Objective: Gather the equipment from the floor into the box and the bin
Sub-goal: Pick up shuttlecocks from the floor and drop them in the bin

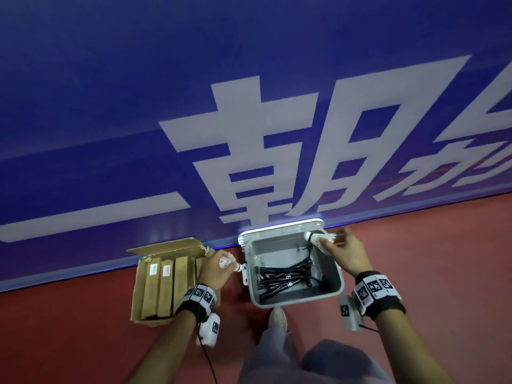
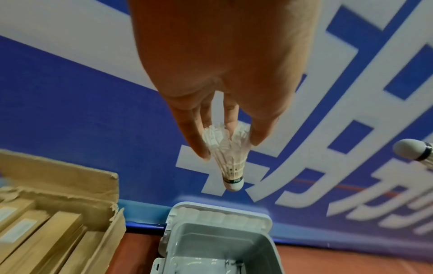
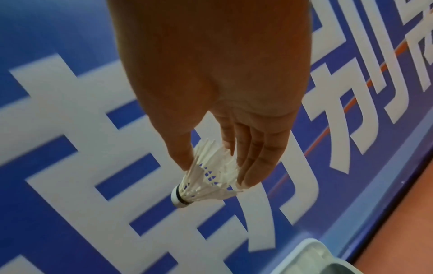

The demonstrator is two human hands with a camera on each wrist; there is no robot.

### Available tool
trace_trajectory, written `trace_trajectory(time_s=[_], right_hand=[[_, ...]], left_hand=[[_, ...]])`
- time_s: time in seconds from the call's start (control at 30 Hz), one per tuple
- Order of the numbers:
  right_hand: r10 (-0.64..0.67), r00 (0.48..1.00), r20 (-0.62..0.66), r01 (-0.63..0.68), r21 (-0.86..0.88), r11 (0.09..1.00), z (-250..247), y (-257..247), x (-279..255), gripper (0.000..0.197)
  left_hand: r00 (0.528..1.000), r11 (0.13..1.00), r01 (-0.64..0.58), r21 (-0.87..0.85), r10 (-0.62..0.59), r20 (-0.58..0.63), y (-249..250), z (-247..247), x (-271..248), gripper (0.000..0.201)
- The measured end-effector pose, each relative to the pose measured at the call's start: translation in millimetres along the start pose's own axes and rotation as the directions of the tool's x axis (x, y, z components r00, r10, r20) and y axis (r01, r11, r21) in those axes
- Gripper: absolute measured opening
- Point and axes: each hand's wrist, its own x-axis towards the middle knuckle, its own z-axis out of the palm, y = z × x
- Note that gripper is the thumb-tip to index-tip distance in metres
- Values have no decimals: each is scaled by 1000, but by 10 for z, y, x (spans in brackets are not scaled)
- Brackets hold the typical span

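A grey plastic bin (image 1: 327, 293) stands open on the red floor against the blue banner, with black cords (image 1: 285, 278) lying in its bottom. My left hand (image 1: 214, 268) pinches a white shuttlecock (image 2: 228, 157) by its feathers, cork down, beside the bin's left wall (image 2: 168, 239). My right hand (image 1: 343, 249) pinches a second white shuttlecock (image 3: 206, 179) by the feathers over the bin's far right corner, its cork (image 1: 308, 235) pointing left. Left of the bin is a cardboard box (image 1: 137, 292) holding several long brown cartons (image 2: 42, 239).
A blue banner wall (image 1: 110, 106) with large white characters rises right behind the box and the bin. The red floor (image 1: 69, 342) spreads to the near left and right. My shoe (image 1: 278, 318) and grey trouser leg stand just in front of the bin.
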Motion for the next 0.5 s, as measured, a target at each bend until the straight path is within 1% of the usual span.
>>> trace_trajectory(time_s=[0.07, 0.13, 0.17, 0.23, 0.27, 0.3, 0.33, 0.37, 0.43, 0.47, 0.5], right_hand=[[45, 998, 47, -41, -99, 994, 131, 213, 213, 38], [114, 990, 82, -98, -185, 978, 320, 532, 436, 41], [144, 984, 104, -119, -219, 968, 434, 692, 541, 42], [201, 967, 157, -145, -310, 940, 662, 1058, 756, 44], [222, 958, 182, -147, -350, 925, 781, 1275, 879, 50], [243, 949, 202, -153, -379, 913, 893, 1490, 999, 60], [276, 936, 220, -174, -392, 904, 1032, 1819, 1139, 68], [311, 920, 238, -195, -411, 891, 1155, 2108, 1283, 70], [354, 890, 288, -193, -466, 863, 1398, 2778, 1574, 64], [380, 874, 305, -194, -498, 845, 1487, 3028, 1717, 62], [396, 862, 317, -182, -537, 824, 1548, 3181, 1834, 59]], left_hand=[[995, 997, -11, 73, 3, 102, 63, 146, 440, 20], [980, 988, -31, 148, 1, 200, 90, 373, 800, 26], [973, 984, -45, 175, 4, 232, 74, 518, 945, 29], [953, 974, -38, 225, -32, 301, 37, 844, 1159, 27], [941, 965, -18, 260, -71, 330, -25, 1044, 1245, 25], [935, 958, -5, 288, -97, 341, -100, 1257, 1321, 24], [919, 948, 20, 318, -143, 367, -218, 1491, 1384, 25], [910, 943, 25, 332, -159, 383, -380, 1756, 1463, 29], [898, 920, 20, 392, -189, 398, -684, 2213, 1550, 42], [888, 896, -2, 445, -203, 412, -799, 2407, 1577, 47], [885, 887, 0, 463, -215, 412, -906, 2592, 1584, 50]])
